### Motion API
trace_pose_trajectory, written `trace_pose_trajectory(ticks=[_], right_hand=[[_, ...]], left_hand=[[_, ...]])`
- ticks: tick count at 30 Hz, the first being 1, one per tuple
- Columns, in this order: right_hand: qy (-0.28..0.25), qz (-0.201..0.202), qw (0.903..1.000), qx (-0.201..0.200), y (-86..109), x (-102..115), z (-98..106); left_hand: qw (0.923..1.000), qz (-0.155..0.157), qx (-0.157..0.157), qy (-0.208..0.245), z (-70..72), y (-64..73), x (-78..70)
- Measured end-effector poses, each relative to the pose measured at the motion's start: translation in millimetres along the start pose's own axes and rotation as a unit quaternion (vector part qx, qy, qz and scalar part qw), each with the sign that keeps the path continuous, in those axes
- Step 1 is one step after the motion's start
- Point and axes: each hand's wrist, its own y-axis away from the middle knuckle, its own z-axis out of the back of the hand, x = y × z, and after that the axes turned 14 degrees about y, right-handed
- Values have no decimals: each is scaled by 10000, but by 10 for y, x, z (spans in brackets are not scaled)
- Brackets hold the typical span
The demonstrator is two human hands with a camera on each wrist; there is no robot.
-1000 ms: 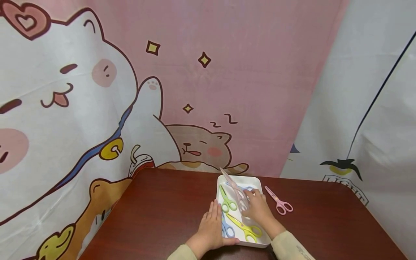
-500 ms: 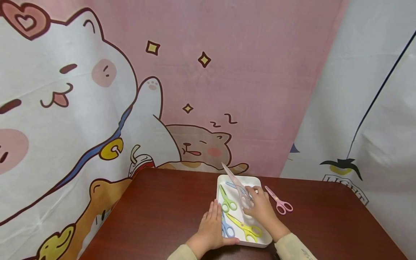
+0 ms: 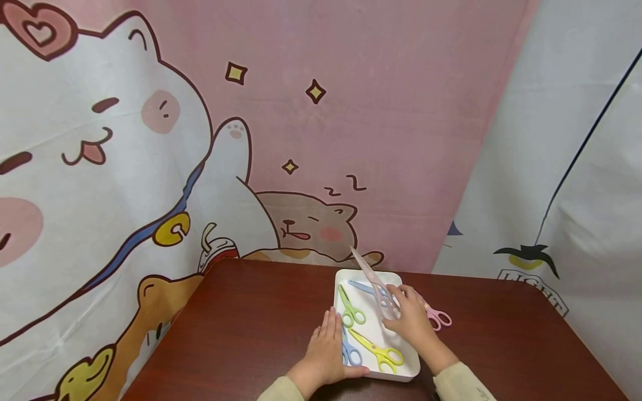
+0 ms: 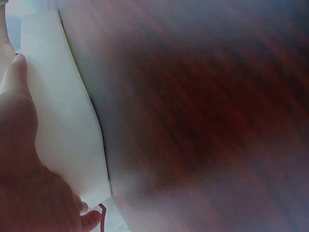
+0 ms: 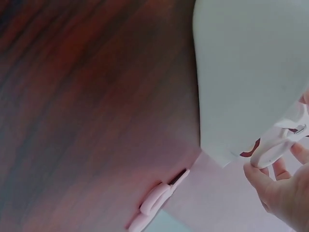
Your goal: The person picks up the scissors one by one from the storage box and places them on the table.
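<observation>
Fingers of the right hand (image 3: pixel 411 318) pinch pale scissors (image 3: pixel 369 273), pink scissors (image 5: pixel 154 198) right of those fingers, while straight fingers of the left hand (image 3: pixel 325 352) touch a white tray (image 3: pixel 373 329).

2 Zs (image 3: pixel 355 184) on pink backdrop (image 3: pixel 391 111), prob. "LIGHT" (image 3: pixel 533 285), partly cut off by table (image 3: pixel 251 334), on white backdrop (image 3: pixel 577 195); tiny mark (image 5: pixel 300 129) on held scissors (image 5: pixel 270 153) illegible.

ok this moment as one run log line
right hand: holds pale scissors over white tray | left hand: touches tray | pink scissors: on table
</observation>
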Motion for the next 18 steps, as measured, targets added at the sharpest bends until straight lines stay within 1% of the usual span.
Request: trace_pose_trajectory(ticks=[8,13,18], right_hand=[[-108,-185,9996,175,45,-78,39],[-121,-160,9998,44,72,-113,78],[-179,-67,9998,-102,94,-147,111]], left_hand=[[10000,-8,-69,-8,-53,-15,45],[10000,1,1,53,-62,-23,52],[9999,-14,-95,51,-95,-27,69]])
